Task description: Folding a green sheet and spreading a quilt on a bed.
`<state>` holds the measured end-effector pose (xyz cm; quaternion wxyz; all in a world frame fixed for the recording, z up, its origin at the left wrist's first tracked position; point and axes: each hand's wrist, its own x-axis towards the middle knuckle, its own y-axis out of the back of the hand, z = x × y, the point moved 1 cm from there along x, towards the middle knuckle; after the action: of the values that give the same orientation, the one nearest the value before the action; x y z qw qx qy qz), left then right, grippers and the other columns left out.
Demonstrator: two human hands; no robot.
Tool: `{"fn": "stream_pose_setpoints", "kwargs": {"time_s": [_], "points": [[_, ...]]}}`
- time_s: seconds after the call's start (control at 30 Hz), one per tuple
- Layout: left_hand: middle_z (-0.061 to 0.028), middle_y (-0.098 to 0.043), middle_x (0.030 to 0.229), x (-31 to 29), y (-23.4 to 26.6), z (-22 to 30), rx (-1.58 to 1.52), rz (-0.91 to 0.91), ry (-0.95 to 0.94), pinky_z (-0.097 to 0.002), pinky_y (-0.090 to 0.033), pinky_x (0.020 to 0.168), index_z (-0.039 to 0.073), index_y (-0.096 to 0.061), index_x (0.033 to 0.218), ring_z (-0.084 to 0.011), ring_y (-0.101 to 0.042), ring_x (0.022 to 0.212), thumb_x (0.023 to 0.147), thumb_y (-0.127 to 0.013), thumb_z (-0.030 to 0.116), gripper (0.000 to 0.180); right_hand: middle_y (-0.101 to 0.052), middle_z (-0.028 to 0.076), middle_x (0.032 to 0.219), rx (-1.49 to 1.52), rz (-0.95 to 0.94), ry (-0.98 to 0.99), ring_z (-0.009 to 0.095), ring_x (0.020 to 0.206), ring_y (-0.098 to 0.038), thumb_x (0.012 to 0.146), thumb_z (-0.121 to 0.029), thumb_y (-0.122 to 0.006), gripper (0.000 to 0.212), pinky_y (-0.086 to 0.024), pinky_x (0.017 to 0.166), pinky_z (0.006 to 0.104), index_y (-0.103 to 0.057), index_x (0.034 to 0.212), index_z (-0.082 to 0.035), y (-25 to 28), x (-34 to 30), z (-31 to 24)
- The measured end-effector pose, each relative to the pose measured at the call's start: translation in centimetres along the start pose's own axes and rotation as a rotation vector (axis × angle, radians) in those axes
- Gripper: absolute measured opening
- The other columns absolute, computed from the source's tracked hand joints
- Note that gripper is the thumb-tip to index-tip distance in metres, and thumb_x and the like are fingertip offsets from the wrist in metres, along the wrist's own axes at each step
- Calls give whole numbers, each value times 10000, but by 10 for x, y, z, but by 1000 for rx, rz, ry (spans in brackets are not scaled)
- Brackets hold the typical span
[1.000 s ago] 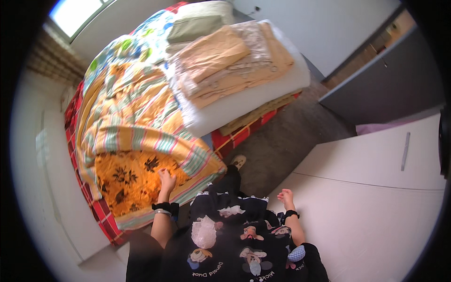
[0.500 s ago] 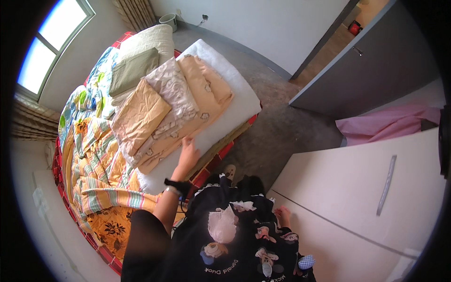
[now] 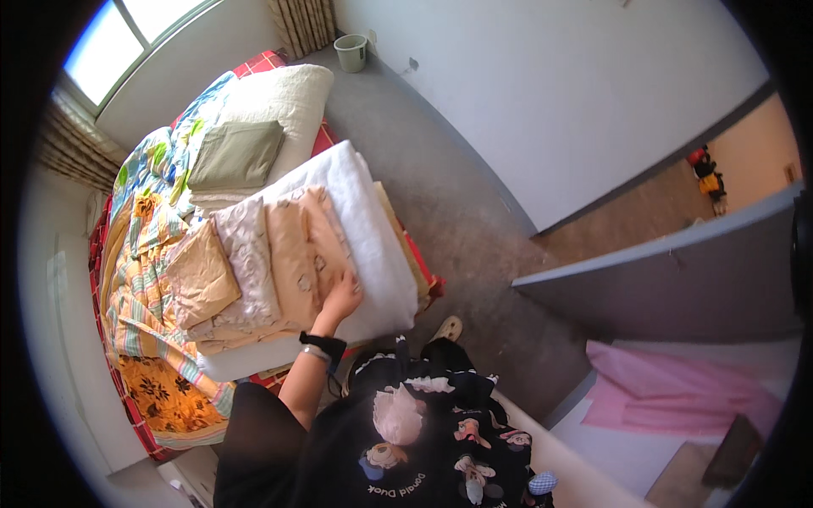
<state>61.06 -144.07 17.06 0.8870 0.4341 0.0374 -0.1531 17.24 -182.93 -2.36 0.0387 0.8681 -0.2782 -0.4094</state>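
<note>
touching the folded peach cloth with bent fingers of the left hand; cannot tell whether pinching.
lying beside a pale patterned cloth, on a thick white quilt, near a grey-green cloth; well apart from a bucket.

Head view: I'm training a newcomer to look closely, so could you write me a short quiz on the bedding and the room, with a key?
1. Multiple choice: what does the left hand touch?
A) the olive-green cloth
B) the patterned peach cloth
C) the pink cloth

2. True or false: the bin stands on the floor, near a curtain.

3. Fill in the colour: the patterned peach cloth lies on thick, ____ bedding.

Key: 1. B; 2. true; 3. white
</note>
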Motion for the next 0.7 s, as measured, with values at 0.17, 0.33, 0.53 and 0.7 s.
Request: {"fn": "stream_pose_setpoints", "kwargs": {"time_s": [0.17, 0.33, 0.53, 0.7], "points": [[-262, -384, 1067, 29, -16, -5, 42, -90, 350, -445, -352, 869, -5, -410, 983, -433, -362, 1039, 650, -560, 152, 397, -551, 87, 677, 174, 32, -192, 202, 551, -568, 807, -74, -451, 171, -492, 479, 317, -473, 974, -100, 57, 113, -222], [-296, -314, 1220, 71, -31, -17, 85, -291, 589, -411, -277, 986, 3, -417, 1175, -437, -300, 1152, 573, -586, 184, 651, -560, 72, 736, 72, 29, -97, 174, 589, -575, 795, -63, -454, 190, -498, 528, 300, -478, 980, -97, 54, 228, -373], [-259, -304, 1290, 83, -91, -86, 142, -459, 761, -474, -213, 1006, 24, -380, 1247, -408, -220, 1237, 558, -649, 232, 768, -565, 100, 718, -13, -145, -72, 189, 595, -584, 798, -57, -476, 190, -492, 474, 305, -471, 988, -69, 3, 329, -475], [-215, -470, 1139, 117, -61, -36, 234, -519, 815, -412, -329, 928, 45, -506, 1111, -345, -424, 1095, 593, -642, 283, 586, -552, 101, 671, 101, -121, -81, 215, 583, -578, 789, -34, -472, 100, -475, 472, 316, -517, 874, -64, -22, 405, -497]]}}
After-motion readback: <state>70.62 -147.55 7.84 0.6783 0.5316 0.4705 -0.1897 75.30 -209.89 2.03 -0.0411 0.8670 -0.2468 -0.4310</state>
